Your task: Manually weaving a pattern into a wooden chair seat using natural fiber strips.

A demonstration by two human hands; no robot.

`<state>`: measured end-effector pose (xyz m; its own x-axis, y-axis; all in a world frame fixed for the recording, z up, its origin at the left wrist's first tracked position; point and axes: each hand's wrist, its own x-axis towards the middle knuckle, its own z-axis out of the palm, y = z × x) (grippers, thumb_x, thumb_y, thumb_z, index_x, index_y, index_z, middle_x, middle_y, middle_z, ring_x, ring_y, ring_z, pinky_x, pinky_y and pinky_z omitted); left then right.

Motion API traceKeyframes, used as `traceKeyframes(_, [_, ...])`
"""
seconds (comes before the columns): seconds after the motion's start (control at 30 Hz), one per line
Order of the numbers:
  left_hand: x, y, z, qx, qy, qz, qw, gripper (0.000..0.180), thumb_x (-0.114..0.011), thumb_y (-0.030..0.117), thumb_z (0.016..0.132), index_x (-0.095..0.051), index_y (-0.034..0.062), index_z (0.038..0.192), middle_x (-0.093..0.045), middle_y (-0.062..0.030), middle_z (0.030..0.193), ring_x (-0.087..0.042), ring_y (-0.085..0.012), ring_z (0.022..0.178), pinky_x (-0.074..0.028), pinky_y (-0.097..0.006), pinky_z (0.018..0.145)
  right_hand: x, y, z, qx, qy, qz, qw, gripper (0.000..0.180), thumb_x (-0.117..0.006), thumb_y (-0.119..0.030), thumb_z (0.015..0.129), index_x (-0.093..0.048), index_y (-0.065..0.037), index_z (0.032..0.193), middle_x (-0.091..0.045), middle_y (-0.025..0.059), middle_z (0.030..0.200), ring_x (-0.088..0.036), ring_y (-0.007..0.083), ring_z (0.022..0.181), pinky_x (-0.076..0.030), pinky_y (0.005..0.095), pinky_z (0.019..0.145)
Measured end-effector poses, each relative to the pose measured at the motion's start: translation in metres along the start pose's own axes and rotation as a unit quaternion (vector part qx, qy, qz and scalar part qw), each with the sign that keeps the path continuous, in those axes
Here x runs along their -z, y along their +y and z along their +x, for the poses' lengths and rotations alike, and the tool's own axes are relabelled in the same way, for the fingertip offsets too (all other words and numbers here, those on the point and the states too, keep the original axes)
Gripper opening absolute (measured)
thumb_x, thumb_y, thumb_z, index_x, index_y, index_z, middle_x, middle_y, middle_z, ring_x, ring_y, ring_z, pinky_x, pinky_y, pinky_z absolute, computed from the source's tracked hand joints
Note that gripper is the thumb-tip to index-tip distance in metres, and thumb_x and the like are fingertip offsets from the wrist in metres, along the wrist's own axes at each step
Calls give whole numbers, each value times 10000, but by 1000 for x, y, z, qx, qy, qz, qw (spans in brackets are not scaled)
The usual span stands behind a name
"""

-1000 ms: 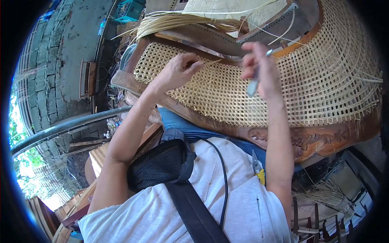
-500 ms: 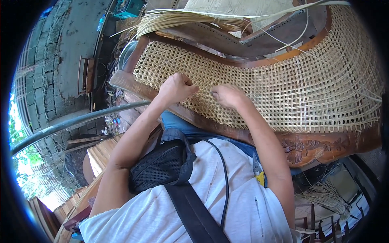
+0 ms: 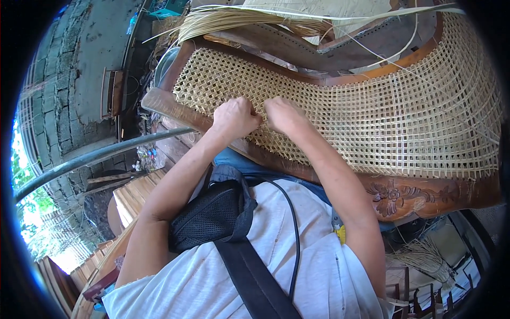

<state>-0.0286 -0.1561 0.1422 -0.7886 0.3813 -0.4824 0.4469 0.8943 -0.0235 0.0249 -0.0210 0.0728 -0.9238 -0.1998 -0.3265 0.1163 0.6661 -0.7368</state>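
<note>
A woven cane panel [image 3: 350, 122] stretches across a curved brown wooden seat frame [image 3: 435, 194] with carved flowers on its near rail. Over the left part of the weave, my left hand [image 3: 235, 118] is closed, fingertips curled inward and mostly hidden. Close by on its right, my right hand [image 3: 285, 115] is also closed, knuckles up, against the cane. A narrow gap separates the two hands. Whatever thin piece they may pinch cannot be made out. To the right, the weave is more open, with loose pale strands lying over it.
A bundle of cane strips [image 3: 234, 24] rests on another wooden frame piece [image 3: 276, 40] beyond the panel. A grey metal pipe [image 3: 101, 156] crosses at the left, near stacked wooden boards [image 3: 139, 196]. More cane strands [image 3: 425, 258] lie at the lower right.
My right hand has moved left, closer to my left hand, and its fingers have turned out of sight. My left hand has shifted slightly right.
</note>
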Motion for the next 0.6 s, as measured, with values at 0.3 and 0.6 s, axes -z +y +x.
traceKeyframes(0.3, [2, 0, 6, -7, -58, 42, 997, 256, -637, 278, 794, -722, 40, 838, -699, -203, 862, -694, -349, 843, -558, -436, 754, 9, 13, 15, -64, -108, 81, 989, 215, -574, 34, 770, -682, 70, 952, -681, 247, 1019, -690, 315, 935, -565, 413, 798])
traceKeyframes(0.6, [-13, 1, 9, -52, 9, -3, 999, 272, -677, 320, 781, -722, 77, 893, -675, -207, 752, -695, -335, 769, -555, -428, 710, -3, 20, 14, -114, -23, 71, 991, 176, -646, -145, 770, -709, -6, 858, -703, 176, 833, -700, 273, 804, -552, 407, 744])
